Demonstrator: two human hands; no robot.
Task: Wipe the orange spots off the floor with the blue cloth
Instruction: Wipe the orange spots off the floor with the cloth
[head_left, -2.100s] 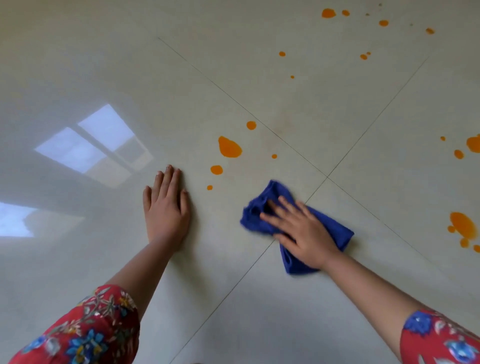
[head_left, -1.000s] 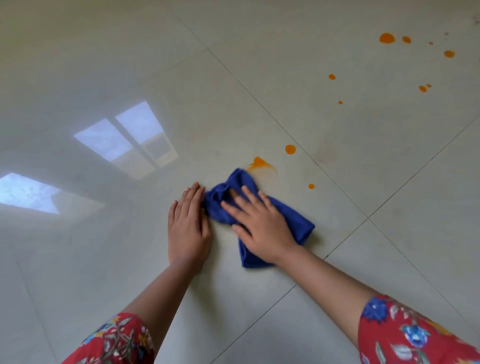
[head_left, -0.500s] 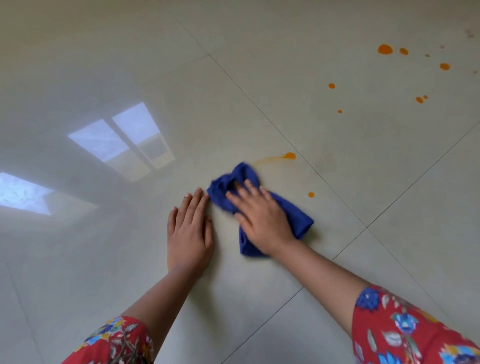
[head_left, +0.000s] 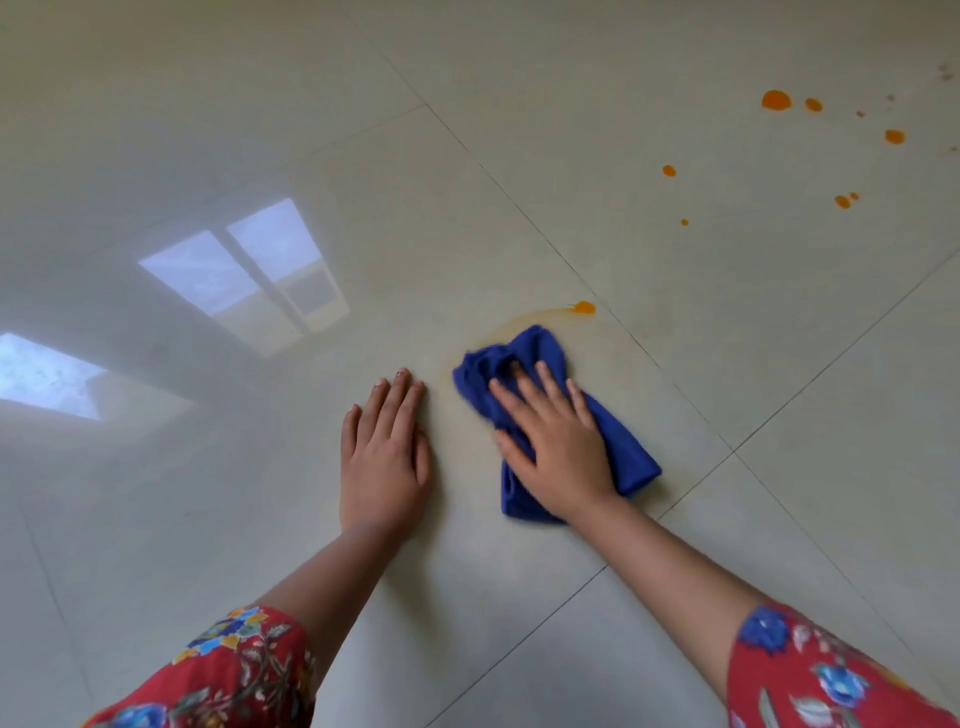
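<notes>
Right hand presses flat, fingers spread and straight, on the crumpled blue cloth lying on the glossy cream tiled floor. Left hand rests flat, released, beside it. 1 smeared orange spot sits just beyond the cloth; other orange spots lie well apart.
</notes>
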